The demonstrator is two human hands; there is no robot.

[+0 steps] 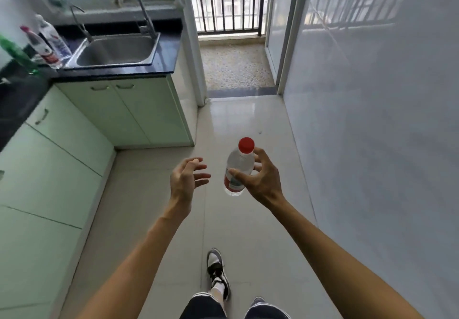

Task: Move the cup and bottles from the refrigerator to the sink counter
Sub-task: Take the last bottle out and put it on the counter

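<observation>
My right hand (260, 177) grips a clear water bottle (238, 167) with a red cap and red label, held upright over the tiled floor. My left hand (187, 179) hovers just left of it, fingers loosely spread, holding nothing. On the black sink counter (159, 58) at the far left stand two clear bottles (46, 48) and a green bottle (17, 55), beside the steel sink (116, 50). No cup or refrigerator shows in this view.
Pale green cabinets (82, 130) run along the left under the counter. A white wall (372, 120) bounds the right. Ahead, a doorway opens to a balcony with dark railings (228, 3). My feet (218, 271) stand on the tiled floor.
</observation>
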